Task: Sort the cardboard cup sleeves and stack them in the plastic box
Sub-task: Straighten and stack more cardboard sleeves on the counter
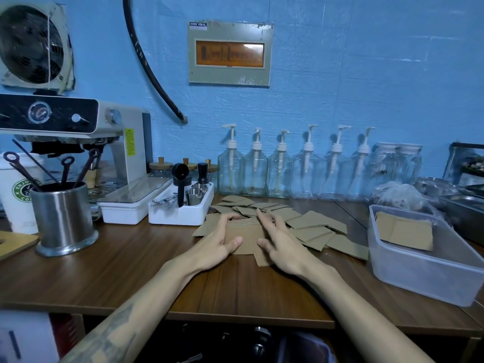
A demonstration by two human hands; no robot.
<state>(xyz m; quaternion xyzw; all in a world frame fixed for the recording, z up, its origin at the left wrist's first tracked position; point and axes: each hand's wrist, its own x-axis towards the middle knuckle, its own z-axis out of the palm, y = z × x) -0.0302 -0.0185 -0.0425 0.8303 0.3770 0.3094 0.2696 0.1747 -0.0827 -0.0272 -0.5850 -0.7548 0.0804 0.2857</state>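
- Both hands are laid on a small stack of sleeves on the table, well to the left of the plastic box
- Left hand is curled round the stack's left edge, thumb on the near edge, fingers hooked over the far side
- Right hand is held with fingers straight and spread, pressed against the stack's right side; nothing is gripped by it
- Loose sleeves are scattered between the stack and the plastic box, and beyond the stack
- A few sleeves are already laid flat inside the plastic box
- The step in hand is judged to be squaring a gathered bundle
- Next, the bundle would need to be gripped firmly on both sides, so that none fan out, and carried right to the plastic box
- Much of the pile is judged still to be sorted
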